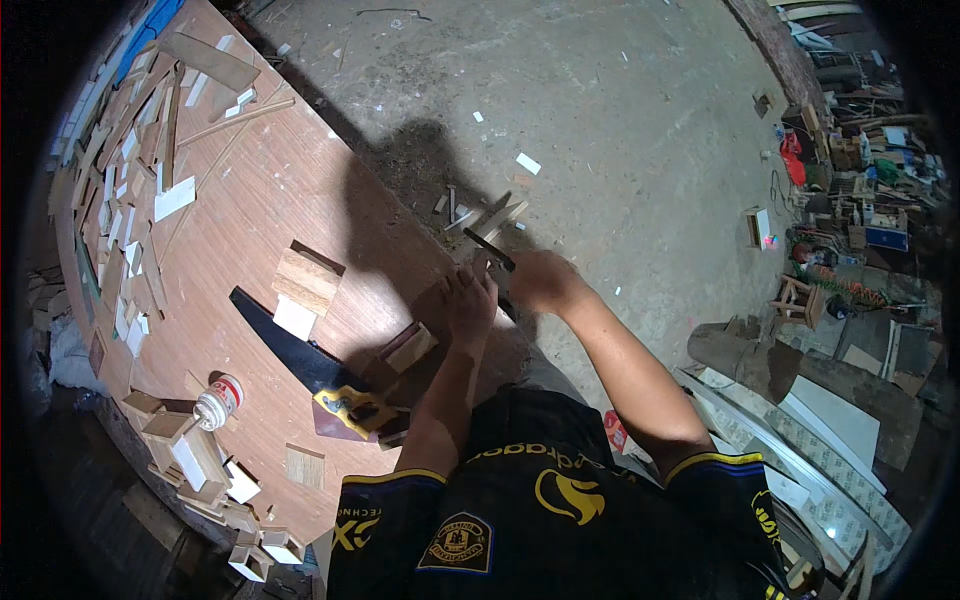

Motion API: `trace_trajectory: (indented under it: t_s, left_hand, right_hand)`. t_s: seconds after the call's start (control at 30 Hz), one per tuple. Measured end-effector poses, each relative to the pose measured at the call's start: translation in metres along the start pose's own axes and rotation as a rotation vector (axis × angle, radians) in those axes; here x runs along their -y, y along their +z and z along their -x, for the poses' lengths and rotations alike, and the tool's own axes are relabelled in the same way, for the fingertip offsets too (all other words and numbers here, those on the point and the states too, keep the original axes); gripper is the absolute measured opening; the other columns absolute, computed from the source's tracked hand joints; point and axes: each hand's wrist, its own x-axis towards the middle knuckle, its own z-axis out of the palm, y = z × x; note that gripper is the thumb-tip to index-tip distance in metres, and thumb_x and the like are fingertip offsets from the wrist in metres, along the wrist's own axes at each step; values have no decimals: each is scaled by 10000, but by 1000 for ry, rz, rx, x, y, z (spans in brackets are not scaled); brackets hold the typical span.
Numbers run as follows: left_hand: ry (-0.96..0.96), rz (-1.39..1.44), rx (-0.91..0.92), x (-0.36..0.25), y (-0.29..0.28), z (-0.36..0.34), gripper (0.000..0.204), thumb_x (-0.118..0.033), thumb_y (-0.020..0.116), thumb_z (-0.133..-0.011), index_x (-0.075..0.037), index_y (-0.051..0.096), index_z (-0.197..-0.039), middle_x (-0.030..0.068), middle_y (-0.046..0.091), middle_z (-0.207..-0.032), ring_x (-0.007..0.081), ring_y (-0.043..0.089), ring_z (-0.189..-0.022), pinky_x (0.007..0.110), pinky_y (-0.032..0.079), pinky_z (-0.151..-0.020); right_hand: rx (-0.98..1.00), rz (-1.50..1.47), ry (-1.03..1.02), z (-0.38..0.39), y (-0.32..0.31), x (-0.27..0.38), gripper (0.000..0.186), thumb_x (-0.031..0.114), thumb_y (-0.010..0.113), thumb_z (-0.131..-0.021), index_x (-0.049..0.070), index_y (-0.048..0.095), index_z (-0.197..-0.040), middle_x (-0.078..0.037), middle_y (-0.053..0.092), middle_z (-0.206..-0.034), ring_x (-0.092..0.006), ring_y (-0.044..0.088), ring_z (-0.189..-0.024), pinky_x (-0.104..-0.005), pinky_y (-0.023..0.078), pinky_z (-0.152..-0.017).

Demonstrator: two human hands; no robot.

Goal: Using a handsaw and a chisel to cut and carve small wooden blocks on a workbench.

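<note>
My right hand is closed round a narrow dark tool, whose thin end points up and left beyond the table edge. Close beside it, my left hand rests at the edge of the wooden table, fingers bent together over something small that I cannot make out. A handsaw with a black blade and yellow-black handle lies left of my left forearm. Beyond the blade is a wooden block with a white piece against it. Another small wood block sits beside my left forearm, partly in shadow.
A white and red tin stands on the table's left part. Small wooden boxes cluster at the near left corner, and wood offcuts pile along the far left. Scraps lie on the concrete floor; boards lean at right.
</note>
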Motion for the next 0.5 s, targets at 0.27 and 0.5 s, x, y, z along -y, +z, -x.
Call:
trace_trajectory:
  t_s: [0.27, 0.5]
  left_hand:
    - [-7, -27, 30, -2, -2, 0, 338, -304, 658, -833, -52, 514, -1006, 159, 572, -985, 337, 588, -917, 444, 496, -774]
    - [-1, 32, 26, 3, 8, 3, 351, -285, 683, -823, -70, 492, -1025, 142, 549, -1012, 327, 574, -974, 444, 500, -796]
  right_hand:
    - [66, 26, -6, 14, -17, 6, 324, 118, 500, -793, 3, 691, -1028, -250, 674, -1009, -390, 658, -984, -468, 520, -846]
    - [-39, -9, -12, 8, -13, 0, 313, 143, 498, -816, -14, 699, -997, -251, 667, -1049, -389, 647, -1028, -464, 514, -877]
